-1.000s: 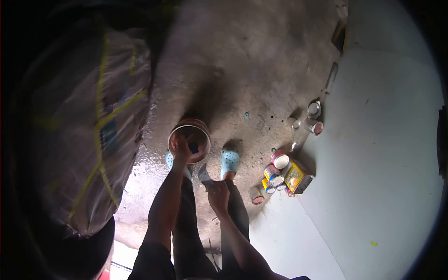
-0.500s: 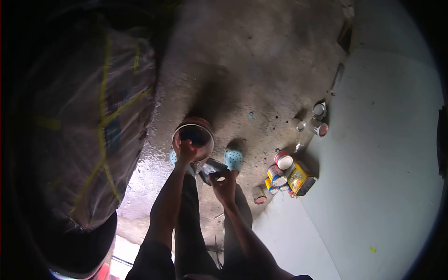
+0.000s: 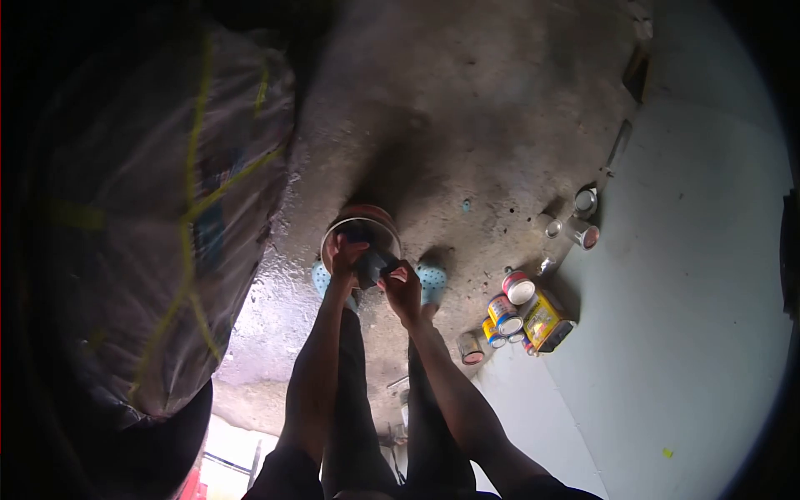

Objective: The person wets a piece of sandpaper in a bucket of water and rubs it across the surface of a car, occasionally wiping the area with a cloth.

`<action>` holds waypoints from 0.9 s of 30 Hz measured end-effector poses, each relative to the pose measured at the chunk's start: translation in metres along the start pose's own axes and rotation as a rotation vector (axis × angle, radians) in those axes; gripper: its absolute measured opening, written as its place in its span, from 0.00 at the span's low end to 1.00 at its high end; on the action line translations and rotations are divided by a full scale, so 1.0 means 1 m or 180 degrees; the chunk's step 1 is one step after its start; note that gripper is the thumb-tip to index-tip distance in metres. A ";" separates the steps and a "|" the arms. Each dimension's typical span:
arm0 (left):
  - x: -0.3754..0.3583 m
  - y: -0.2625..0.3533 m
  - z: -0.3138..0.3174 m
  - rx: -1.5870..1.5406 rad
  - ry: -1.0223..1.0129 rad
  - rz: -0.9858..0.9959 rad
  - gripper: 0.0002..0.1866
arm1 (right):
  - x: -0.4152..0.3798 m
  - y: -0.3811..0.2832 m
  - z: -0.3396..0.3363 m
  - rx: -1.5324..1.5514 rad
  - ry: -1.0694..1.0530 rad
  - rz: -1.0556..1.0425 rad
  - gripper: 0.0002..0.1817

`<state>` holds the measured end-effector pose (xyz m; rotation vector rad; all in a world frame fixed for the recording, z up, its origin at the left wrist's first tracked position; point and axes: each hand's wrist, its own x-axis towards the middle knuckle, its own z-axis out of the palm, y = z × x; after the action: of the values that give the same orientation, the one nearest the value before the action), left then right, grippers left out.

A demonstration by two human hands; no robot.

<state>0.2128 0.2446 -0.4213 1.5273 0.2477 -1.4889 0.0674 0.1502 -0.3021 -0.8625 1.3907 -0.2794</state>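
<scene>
A round bucket (image 3: 396, 231) with a pale rim and a reddish outside stands on the floor between my feet. My left hand (image 3: 342, 257) is over its opening, the fingers apart and the thumb pointing toward a dark grey sheet (image 3: 372, 268). That sheet looks thin and flat, perhaps sandpaper. My right hand (image 3: 402, 292) pinches its right edge, holding it over the near side of the bucket. Whether my left fingertips touch the sheet is hard to make out. What lies inside the bucket is dark and mostly hidden behind my hands.
Light blue clogs (image 3: 432, 282) are on my feet. To the right, several paint cans (image 3: 505, 314) and a yellow tin (image 3: 546, 323) stand by a pale panel (image 3: 667, 250). Farther up are silvery cans (image 3: 586, 201). A large plastic-covered object with yellow tape (image 3: 196, 208) fills the left.
My right hand has brought the dark sheet up from beside the bucket to over its opening. My left hand has opened its fingers and turned toward the sheet. The view has shifted slightly.
</scene>
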 end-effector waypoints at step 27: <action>0.091 -0.068 -0.030 0.2710 0.0758 0.0134 0.36 | 0.162 0.160 0.061 -0.2562 -0.0930 -0.0217 0.16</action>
<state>0.2061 0.2602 -0.5377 2.3635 -0.3322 -1.4479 0.1077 0.1764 -0.5323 -1.5401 1.1902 0.3798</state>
